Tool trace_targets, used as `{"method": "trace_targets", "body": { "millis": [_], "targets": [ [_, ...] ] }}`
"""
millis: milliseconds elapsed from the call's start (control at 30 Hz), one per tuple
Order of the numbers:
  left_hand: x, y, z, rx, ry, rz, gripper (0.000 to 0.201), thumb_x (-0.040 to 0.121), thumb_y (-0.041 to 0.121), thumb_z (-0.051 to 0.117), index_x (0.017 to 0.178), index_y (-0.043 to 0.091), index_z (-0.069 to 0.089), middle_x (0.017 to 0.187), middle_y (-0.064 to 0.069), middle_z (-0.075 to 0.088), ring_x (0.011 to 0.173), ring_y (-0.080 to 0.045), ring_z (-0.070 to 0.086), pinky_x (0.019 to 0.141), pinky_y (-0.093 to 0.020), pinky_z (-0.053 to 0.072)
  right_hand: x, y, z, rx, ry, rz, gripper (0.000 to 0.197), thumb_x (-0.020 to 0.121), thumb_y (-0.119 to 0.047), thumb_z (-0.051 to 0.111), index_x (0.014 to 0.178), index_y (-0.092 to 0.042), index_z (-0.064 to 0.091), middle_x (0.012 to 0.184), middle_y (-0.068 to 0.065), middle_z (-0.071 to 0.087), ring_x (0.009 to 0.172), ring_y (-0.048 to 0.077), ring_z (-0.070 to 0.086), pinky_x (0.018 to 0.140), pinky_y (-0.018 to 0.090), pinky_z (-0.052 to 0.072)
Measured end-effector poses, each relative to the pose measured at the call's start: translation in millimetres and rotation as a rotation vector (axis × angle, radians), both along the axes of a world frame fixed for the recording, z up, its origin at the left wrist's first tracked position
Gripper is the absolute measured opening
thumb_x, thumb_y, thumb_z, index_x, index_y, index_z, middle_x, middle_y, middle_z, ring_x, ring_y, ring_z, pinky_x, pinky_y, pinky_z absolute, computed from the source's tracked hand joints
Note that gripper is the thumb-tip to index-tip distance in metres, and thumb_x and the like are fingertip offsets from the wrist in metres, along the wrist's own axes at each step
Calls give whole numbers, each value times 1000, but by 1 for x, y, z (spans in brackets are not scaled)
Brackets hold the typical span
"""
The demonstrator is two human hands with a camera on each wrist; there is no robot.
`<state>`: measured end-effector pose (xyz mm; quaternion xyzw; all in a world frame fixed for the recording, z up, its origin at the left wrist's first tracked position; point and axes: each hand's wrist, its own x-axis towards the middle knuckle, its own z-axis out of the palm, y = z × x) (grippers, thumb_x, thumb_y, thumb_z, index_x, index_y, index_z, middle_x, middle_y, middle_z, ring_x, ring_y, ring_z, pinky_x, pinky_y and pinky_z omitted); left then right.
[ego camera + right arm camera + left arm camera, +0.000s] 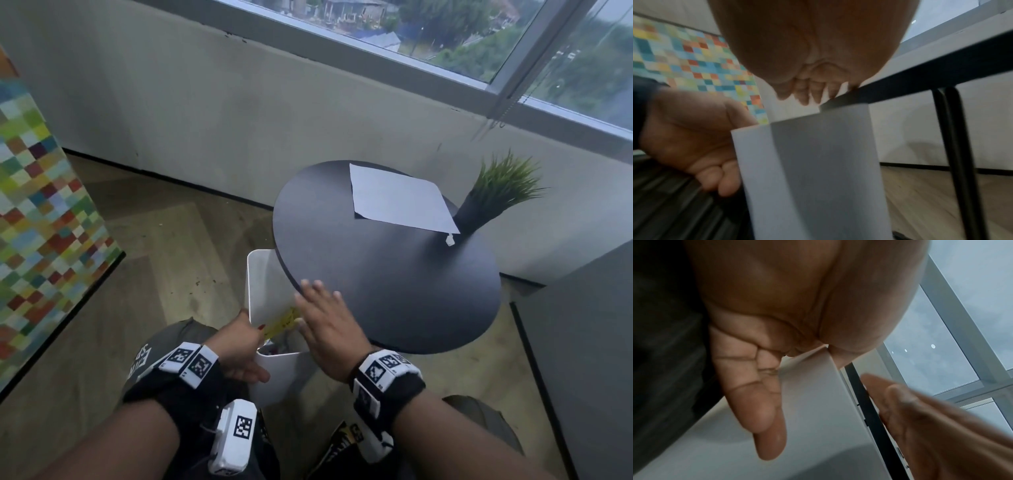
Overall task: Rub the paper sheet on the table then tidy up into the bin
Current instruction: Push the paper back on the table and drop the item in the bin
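**Round table by window, bin held at its edge**

Round dark table (394, 291) sat right of centre, paper sheet (400, 198) flat on its upper part. White bin (267, 284) stood at table's lower-left edge. Left hand (239, 346) gripped bin's near rim. Right hand (329, 325), fingers straight and spread, lay over table edge above bin.

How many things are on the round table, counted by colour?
White: 2, the paper and a small eraser.
Green: 1, the plant.
Total: 3 on the table.
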<state>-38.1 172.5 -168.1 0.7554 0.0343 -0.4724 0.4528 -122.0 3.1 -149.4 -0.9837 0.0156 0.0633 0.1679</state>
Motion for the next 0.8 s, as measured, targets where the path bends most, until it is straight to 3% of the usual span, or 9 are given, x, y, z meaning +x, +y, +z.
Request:
{"method": "trace_targets", "body": {
  "millis": [100,167,267,367,433,500,600,700,800],
  "targets": [
    [0,0,-2,14,4,10,43,103,12,37,141,29,30,114,-19,58,77,-42,76,57,-37,60,-7,-15,10,98,-175,-48,59,101,-49,15,154,-24,20,161,-11,5,148,2,-3,119,23,-4],
    [2,0,-5,21,11,-4,47,101,9,34,143,29,29,118,-21,58,76,-41,76,62,-41,61,-14,-57,8,95,-236,-427,59,101,-46,24,154,-22,19,162,-7,2,149,7,-3,120,31,-3],
    [3,1,-6,20,12,-23,50,100,9,34,145,30,28,119,-22,58,76,-40,76,67,-43,61,-44,-114,6,-74,8,-874,66,97,-56,23,152,-19,23,163,6,11,148,25,9,118,53,12],
    [3,1,-7,3,9,-34,50,101,9,35,145,31,27,119,-22,59,76,-39,76,64,-41,61,-51,-86,-2,-201,182,-788,71,93,-66,14,154,-30,11,164,2,-1,149,32,-2,116,60,5],
    [3,-1,-8,-3,-6,-40,47,101,10,36,144,30,28,118,-22,59,76,-38,76,64,-41,61,-43,-38,-6,-199,180,-573,72,90,-71,6,152,-38,-2,161,-5,-19,147,31,-19,113,62,-9],
    [1,-2,-8,-16,-18,-37,43,102,14,40,141,30,33,115,-22,62,75,-38,76,64,-40,60,-34,7,2,-178,169,-270,73,85,-72,-3,152,-41,2,160,-6,-21,146,27,-23,112,61,-14],
    [-2,-2,-9,-33,-34,-31,36,102,22,48,137,29,41,107,-22,69,74,-42,75,56,-35,57,-28,23,26,168,81,52,52,100,-55,25,146,-37,37,157,-5,30,147,14,19,121,40,4],
    [-1,-1,-11,-18,-38,-45,41,102,15,41,140,30,35,110,-25,65,77,-46,75,55,-36,57,-24,-28,44,353,-145,-129,43,98,-41,50,140,-30,50,140,-11,54,128,2,47,111,24,34],
    [-1,-2,-11,-4,-50,-57,46,102,13,40,142,34,30,112,-28,61,77,-45,75,56,-36,57,-24,-123,49,156,-185,-505,53,98,-37,52,146,-18,41,152,-2,41,140,11,35,114,20,19]
  ]
}}
